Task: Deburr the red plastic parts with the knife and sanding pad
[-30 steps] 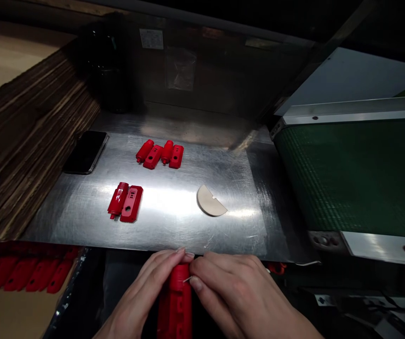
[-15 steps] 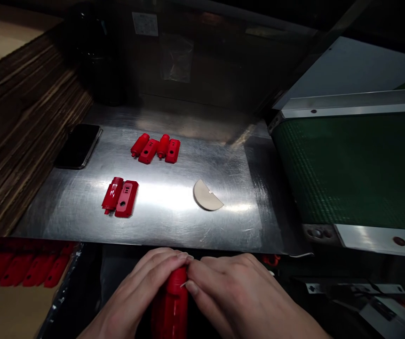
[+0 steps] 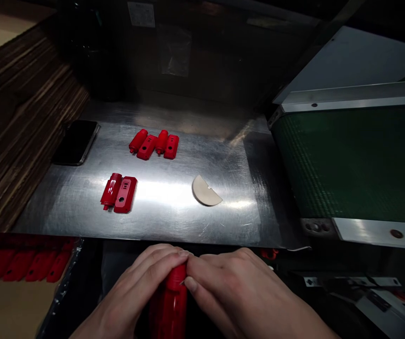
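Observation:
Below the table's front edge, my left hand (image 3: 131,287) is closed around a glossy red plastic part (image 3: 176,301), its fingertips over the top end. My right hand (image 3: 237,287) is closed on the other side, thumb and forefinger pinched. From that pinch pokes the thin tip of a blade-like tool (image 3: 182,282), touching or very near the part's ribbed upper section; its body is hidden in my fingers. On the metal table (image 3: 174,221) lie a red two-piece part (image 3: 125,194) and two similar red pairs (image 3: 146,147) (image 3: 167,146) farther back.
A beige half-disc (image 3: 205,192) lies right of centre. A phone (image 3: 76,142) rests by stacked brown sheets (image 3: 22,122) on the left. A green conveyor belt (image 3: 357,165) runs at right. Rows of red parts (image 3: 22,264) sit in a box at lower left.
The view has tipped slightly, so the tabletop things sit a little higher. My hands keep the same hold on the red part, and the thin tip shows less.

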`<state>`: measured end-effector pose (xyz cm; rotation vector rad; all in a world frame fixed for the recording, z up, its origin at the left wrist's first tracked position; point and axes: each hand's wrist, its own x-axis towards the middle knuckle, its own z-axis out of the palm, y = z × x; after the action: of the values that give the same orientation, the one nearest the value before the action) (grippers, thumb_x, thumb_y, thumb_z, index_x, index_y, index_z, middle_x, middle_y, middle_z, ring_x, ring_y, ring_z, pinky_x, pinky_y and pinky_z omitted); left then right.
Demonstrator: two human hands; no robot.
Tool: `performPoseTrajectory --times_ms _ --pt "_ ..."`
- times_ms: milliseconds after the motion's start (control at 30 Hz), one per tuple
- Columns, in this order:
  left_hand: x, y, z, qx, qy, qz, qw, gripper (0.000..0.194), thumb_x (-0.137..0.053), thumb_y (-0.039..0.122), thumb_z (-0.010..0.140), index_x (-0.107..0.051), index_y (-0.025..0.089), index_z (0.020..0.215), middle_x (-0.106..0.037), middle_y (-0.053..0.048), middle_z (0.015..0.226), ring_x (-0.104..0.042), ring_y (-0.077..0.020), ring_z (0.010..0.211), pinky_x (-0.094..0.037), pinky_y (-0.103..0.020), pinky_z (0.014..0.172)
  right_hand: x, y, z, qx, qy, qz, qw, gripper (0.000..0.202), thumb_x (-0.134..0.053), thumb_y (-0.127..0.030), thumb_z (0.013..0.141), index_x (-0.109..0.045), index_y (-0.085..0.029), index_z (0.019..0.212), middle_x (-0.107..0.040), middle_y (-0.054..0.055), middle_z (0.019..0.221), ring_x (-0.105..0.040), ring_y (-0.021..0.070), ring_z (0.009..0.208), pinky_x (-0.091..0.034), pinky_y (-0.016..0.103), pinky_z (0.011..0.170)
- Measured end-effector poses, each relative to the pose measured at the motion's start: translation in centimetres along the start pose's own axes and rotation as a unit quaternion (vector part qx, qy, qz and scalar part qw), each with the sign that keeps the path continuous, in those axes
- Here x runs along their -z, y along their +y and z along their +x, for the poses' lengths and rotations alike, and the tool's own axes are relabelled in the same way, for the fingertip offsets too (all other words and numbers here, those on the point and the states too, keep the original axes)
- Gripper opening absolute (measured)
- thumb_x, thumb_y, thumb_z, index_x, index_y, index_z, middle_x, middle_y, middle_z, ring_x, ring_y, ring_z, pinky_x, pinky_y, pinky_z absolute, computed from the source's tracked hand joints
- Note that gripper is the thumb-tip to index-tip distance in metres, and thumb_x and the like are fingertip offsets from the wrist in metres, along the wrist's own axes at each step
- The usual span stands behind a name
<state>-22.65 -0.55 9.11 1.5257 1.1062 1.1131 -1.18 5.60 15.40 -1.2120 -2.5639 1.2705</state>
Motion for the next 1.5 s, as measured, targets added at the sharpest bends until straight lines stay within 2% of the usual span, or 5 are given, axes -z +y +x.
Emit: performPoseTrajectory --times_ms 367,667,967,1233,1500 --pt "0.7 -0.2 0.0 0.011 -0.037 0.032 0.999 0.096 -0.097 0.024 0.068 -0.057 0.049 0.152 -0.072 -0.003 0.144 -0.069 -0.0381 0.129 -0.057 -0.045 0.111 0.4 0.8 0.1 -0.011 -0.023 0.16 0.987 0.028 -0.044 -0.035 0.115 -0.053 -0.025 0.09 -0.063 -0.007 0.083 -0.059 0.0122 0.071 -0.041 0.027 0.069" --pt "2.0 -1.0 0.4 0.035 -0.094 0.003 0.995 0.09 -0.094 0.044 0.073 -0.055 0.04 0.154 -0.067 -0.005 0.152 -0.057 -0.0416 0.145 -0.045 -0.056 0.123 -1.4 4.3 -0.6 -0.109 0.101 0.466 0.872 0.041 -0.043 -0.057 0.113 -0.058 -0.022 0.098 -0.047 -0.006 0.075 -0.045 0.0101 0.059 -0.041 0.023 0.055" --pt "1.9 -0.8 1.8 0.052 -0.107 -0.013 0.993 0.054 -0.071 0.04 0.096 -0.06 0.041 0.148 -0.069 -0.005 0.15 -0.059 -0.0382 0.144 -0.042 -0.062 0.124 -0.5 10.7 -1.7 -0.244 0.323 0.136 0.904 0.035 -0.043 -0.053 0.111 -0.064 -0.026 0.122 -0.06 0.001 0.091 -0.057 0.0209 0.081 -0.043 0.032 0.071" --pt "1.5 0.2 0.3 0.042 -0.127 0.031 0.991 0.101 -0.085 0.021 0.075 -0.036 0.047 0.16 -0.055 0.001 0.164 -0.049 -0.0318 0.153 -0.038 -0.042 0.129 0.4 6.1 -2.4 -0.157 0.196 0.173 0.952 0.038 -0.04 -0.052 0.114 -0.061 -0.026 0.097 -0.06 -0.003 0.082 -0.057 0.0161 0.074 -0.04 0.028 0.067" --pt "1.0 0.0 -0.6 -0.011 -0.137 0.08 0.987 0.102 -0.087 0.022 0.079 -0.033 0.047 0.162 -0.055 -0.002 0.159 -0.056 -0.032 0.144 -0.053 -0.038 0.118 -0.6 0.7 -1.7 -0.014 0.034 0.116 0.993 0.032 -0.038 -0.038 0.117 -0.058 -0.026 0.095 -0.069 -0.006 0.089 -0.065 0.0134 0.078 -0.042 0.028 0.073"
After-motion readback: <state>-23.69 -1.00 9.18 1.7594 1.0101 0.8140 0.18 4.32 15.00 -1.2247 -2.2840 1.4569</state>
